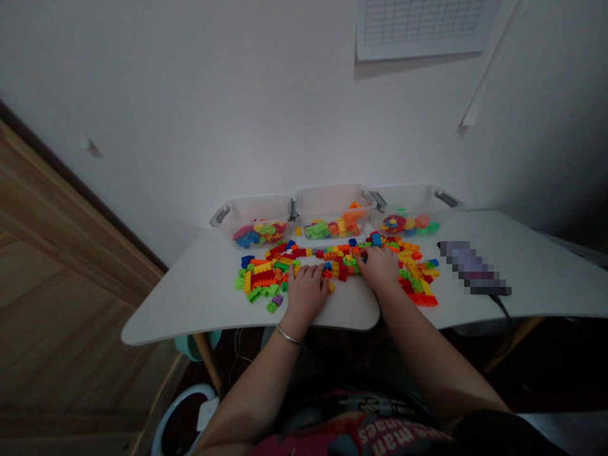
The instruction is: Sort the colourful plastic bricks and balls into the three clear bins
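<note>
Pale wall [190, 95] behind white table [185, 297]

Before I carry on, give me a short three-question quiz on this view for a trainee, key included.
1. How many clear plastic bins stand in a row at the back of the white tabletop?
2. Fill in: the silver bracelet is worn on the ____ wrist.
3. True or false: the purple toy brick lies nearer the left hand than the right hand.

Key: 1. Three. 2. Left. 3. True.
</note>
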### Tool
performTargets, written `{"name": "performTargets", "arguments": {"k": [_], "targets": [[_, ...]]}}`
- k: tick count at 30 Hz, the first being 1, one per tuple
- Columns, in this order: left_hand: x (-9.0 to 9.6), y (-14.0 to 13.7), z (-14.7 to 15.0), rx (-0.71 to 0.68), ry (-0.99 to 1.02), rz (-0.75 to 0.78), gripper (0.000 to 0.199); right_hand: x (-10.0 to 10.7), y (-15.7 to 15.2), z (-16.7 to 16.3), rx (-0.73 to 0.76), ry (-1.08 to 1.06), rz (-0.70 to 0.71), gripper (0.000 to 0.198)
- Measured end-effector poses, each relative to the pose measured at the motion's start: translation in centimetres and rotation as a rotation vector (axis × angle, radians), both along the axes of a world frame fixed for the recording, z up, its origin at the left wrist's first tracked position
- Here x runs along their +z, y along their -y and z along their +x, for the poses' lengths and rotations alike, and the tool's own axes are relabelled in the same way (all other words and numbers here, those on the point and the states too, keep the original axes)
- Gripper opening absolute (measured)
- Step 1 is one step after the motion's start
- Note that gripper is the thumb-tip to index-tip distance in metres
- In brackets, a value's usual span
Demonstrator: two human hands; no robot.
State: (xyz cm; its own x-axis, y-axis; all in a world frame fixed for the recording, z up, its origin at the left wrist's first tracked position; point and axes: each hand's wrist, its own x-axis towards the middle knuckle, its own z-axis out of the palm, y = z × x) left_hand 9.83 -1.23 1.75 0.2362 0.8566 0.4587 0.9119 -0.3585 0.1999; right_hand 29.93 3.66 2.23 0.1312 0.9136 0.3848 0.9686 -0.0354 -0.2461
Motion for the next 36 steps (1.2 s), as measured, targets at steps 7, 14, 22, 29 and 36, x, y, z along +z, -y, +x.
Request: {"name": "performTargets", "arguments": {"k": [7,14,22,29,36], "targets": [[-0.1,-0.1,-0.1,-0.006,0.002,0.005,0.035,0.2,0.0,-0.6,0.023,0.021,0.063,0.036],[-0.3,-0.1,-0.2,-0.004,0.003,0.015,0.035,0.4,-0.2,-1.5,0.055,-0.008,0.032,0.023],[-0.3,-0.1,-0.1,-0.007,0.002,0.022,0.036,1.3,-0.1,-1.4,0.070,-0.068,0.060,0.014],[-0.2,0.0,-0.2,-0.024,0.037,0.063,0.041,0.4,2.3,-3.7,0.448,-0.282,0.175,0.008],[-0.1,0.0,-0.8,-0.179,0.065,0.107,0.034,-1.6,3.4,-4.7,0.613,-0.375,0.158,0.008]]}}
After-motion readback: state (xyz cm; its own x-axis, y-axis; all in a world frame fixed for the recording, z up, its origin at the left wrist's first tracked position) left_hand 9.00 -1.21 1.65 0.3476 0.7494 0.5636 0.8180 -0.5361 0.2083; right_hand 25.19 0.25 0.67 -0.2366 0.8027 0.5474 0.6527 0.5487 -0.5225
